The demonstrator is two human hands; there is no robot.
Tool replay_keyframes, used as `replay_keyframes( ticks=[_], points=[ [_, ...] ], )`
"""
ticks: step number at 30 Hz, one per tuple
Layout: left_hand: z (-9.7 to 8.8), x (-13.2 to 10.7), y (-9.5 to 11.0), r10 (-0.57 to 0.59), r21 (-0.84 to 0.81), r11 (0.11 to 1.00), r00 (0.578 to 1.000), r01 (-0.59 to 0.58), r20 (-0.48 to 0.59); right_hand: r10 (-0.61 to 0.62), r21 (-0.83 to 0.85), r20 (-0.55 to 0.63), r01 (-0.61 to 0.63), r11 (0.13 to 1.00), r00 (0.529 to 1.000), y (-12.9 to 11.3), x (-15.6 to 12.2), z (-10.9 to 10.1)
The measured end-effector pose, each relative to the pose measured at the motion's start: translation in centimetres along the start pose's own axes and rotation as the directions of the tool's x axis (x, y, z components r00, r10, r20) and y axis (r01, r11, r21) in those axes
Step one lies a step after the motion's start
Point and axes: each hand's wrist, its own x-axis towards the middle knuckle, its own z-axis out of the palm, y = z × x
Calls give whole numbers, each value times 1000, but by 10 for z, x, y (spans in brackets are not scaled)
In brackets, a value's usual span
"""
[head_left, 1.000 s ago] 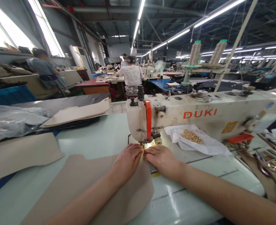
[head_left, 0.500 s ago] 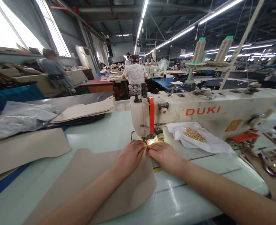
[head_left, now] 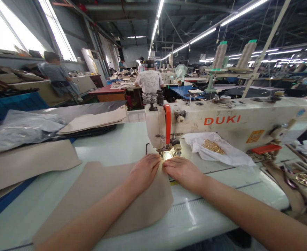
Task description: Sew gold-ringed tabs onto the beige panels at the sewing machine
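A flat beige fabric panel (head_left: 143,205) lies on the pale green table, its upper right edge under the head of the white sewing machine (head_left: 156,127). Close to the needle, my left hand (head_left: 146,170) has its bent fingers pressed together on that edge. Just right of it, my right hand (head_left: 183,172) pinches the same edge, fingertips nearly meeting those of the left. The presser foot and needle area are lit by a small lamp, partly hidden behind my fingers.
Small gold metal pieces (head_left: 213,146) lie in a white plastic bag (head_left: 233,157) beside the machine. Stacked beige panels (head_left: 30,165) and a clear plastic bag (head_left: 30,127) are at the left. Thread cones (head_left: 247,55) stand behind. A person (head_left: 149,82) sits further back.
The panel's lower left end has shifted slightly right. Both hands keep their hold near the needle. The view has turned a little to the right.
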Motion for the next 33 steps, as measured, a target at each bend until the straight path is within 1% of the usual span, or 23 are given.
replay_keyframes(
  ticks=[9,14,21,28,33],
  points=[
    [3,0,-3,10,32,999,999,-12,51,2,29,58,-3,1000,998,-1,4,-4],
    [2,1,-6,-8,51,999,997,4,78,10,39,48,-12,999,999,0,4,-2],
    [3,5,-9,-22,8,1000,997,21,78,22,56,30,-23,998,999,3,6,-1],
    [0,7,-6,-53,15,999,993,51,105,4,77,-5,-3,997,1000,7,6,7],
    [1,7,-6,-50,25,999,993,48,111,0,75,-7,0,997,1000,6,7,5]
  ],
)
